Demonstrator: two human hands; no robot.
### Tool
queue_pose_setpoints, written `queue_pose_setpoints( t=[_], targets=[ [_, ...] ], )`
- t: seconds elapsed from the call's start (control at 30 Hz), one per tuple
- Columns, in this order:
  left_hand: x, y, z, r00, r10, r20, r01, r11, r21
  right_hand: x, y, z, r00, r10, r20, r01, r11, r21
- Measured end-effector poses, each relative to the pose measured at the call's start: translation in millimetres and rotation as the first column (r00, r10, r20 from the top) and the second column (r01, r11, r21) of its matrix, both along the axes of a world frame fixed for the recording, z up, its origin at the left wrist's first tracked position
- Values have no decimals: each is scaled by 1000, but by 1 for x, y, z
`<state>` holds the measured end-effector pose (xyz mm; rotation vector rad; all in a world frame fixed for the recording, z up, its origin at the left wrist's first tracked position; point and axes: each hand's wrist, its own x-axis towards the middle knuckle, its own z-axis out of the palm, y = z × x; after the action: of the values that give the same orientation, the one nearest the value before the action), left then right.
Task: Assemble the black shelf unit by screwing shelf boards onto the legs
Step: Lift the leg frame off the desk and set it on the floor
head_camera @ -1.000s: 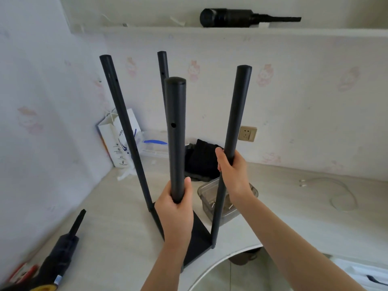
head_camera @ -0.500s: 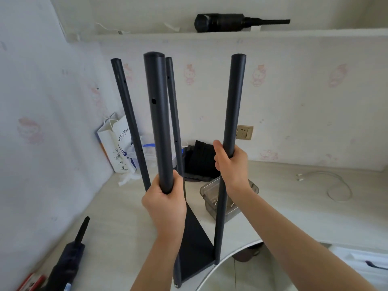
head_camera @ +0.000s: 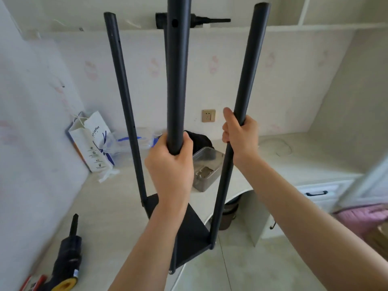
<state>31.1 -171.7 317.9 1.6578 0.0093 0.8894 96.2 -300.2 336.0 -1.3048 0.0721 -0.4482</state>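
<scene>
The shelf unit (head_camera: 189, 232) stands partly over the worktop (head_camera: 109, 206) edge, one shelf board (head_camera: 190, 229) at its base. Rigid, smooth tubes, probably top-heavy; hold the legs mid-length. Left hand (head_camera: 170, 164) grip wraps the near leg (head_camera: 176, 80); right hand (head_camera: 241, 135) grip wraps the right leg (head_camera: 247, 70).

Both bare forearms reach up and forward from the bottom of the view. The left hand (head_camera: 170, 166) is curled round the nearest leg (head_camera: 176, 85), back of the hand toward the camera, thumb on the left side. The right hand (head_camera: 240, 135) grips the right leg (head_camera: 245, 80) higher up, thumb raised along its left side, wrist bent slightly
</scene>
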Motion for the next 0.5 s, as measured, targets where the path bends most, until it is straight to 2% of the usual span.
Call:
queue_pose_setpoints(
  t=[0.2, 0.3, 0.5],
  targets=[
    [-49, -27, 29, 975, -208, 74, 204, 977, 59, -77, -40, 24, 983, -182, 18, 182, 983, 10],
    [-67, -51, 33, 948, -312, 66, 310, 950, 36, -113, -69, 32, 960, -278, 25, 278, 960, -4],
    [-106, -118, 26, 842, -538, 39, 539, 841, -38, -188, -139, 29, 872, -490, 8, 489, 868, -87]
  ],
)
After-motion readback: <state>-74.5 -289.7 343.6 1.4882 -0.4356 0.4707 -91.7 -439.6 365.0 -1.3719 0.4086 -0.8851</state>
